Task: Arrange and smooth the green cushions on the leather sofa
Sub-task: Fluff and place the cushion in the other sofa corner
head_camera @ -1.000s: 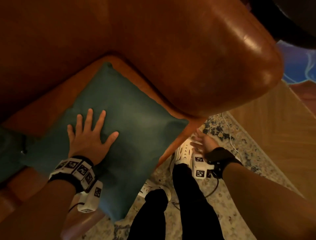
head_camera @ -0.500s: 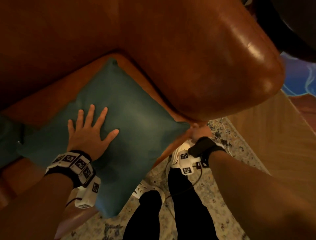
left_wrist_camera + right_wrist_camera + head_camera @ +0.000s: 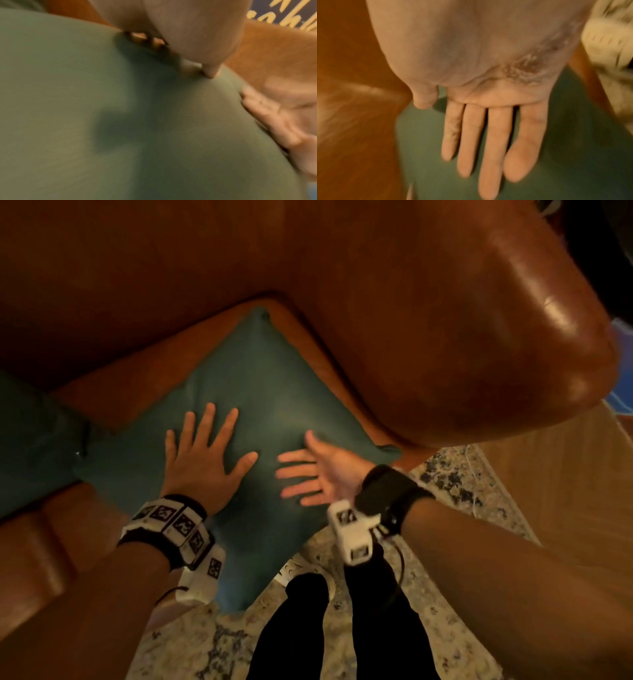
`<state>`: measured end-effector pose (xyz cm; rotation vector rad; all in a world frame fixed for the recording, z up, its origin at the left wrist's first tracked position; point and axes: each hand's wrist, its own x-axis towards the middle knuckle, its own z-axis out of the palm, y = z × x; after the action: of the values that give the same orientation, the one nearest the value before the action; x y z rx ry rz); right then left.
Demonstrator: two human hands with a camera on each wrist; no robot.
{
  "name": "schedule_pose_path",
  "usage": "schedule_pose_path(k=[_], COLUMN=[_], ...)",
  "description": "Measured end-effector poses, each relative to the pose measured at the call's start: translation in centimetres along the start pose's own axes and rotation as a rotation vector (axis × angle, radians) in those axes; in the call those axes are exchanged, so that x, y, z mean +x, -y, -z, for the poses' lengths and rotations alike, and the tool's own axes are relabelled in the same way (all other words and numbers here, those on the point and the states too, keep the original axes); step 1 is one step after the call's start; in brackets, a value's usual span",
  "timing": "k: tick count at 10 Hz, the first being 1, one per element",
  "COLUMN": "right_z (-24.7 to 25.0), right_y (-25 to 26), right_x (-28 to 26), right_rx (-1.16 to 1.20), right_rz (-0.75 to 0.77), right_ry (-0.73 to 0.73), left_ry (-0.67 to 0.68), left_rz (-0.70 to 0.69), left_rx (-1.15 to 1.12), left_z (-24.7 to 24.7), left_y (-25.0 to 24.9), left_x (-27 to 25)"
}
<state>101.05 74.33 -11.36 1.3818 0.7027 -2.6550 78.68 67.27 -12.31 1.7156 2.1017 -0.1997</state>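
**Smoothing under way**

While a second green cushion (image 3: 30, 440) waits at far left, the left hand (image 3: 202, 460) presses flat, fingers spread, on the green cushion (image 3: 267, 385) lying on the sofa (image 3: 445, 320) seat; the right hand (image 3: 322, 474) hovers, fingers straight. Arranging seems unfinished.

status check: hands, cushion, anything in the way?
Left hand open, flat on green cushion. Right hand open, fingers straight, over the cushion; contact unclear. Cushion flat on sofa seat, corner overhanging front edge. Nothing blocking.

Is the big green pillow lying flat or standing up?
Lying flat. The green cushion rests face-up on the sofa seat, with the left hand spread flat on top.
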Motion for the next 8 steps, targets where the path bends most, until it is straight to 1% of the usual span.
schedule_pose_path(k=[1, 2, 3, 4, 5, 6, 7, 8], right_z=[5.6, 9.0, 8.8, 3.0, -2.7, -1.7, 1.2, 5.2], right_y=[1.7, 2.3, 2.0, 1.7, -1.2, -1.2, 2.1, 4.7], right_x=[-0.4, -4.0, -7.2, -6.1, -0.7, 2.8, 1.8, -1.2], right_rx=[0.191, 0.204, 0.097, -0.207, -0.78, -1.52, -1.774, -2.056], right_rz=[0.054, 0.156, 0.273, 0.134, -0.214, -0.397, -0.552, -0.599], right_ry=[-0.297, -0.618, -0.616, -0.323, -0.033, 0.14, 0.17, 0.03], left_ry=[-0.041, -0.127, 0.056, 0.292, 0.514, 0.706, 0.731, 0.783], left_rz=[0.084, 0.369, 0.826, 0.643, 0.253, 0.167, 0.359, 0.459], left_rx=[-0.071, -0.293, -0.594, -0.787, -0.956, -0.85, -0.672, -0.25], left_z=[0.1, 0.0, -17.7, -20.4, -6.9, -7.2, -10.9, -12.6], left_y=[2.5, 5.7, 15.3, 11.2, -3.8, -5.9, 1.0, 7.1], left_x=[-3.4, -7.5, -11.2, -10.0, -9.8, -8.7, -11.6, -16.2])
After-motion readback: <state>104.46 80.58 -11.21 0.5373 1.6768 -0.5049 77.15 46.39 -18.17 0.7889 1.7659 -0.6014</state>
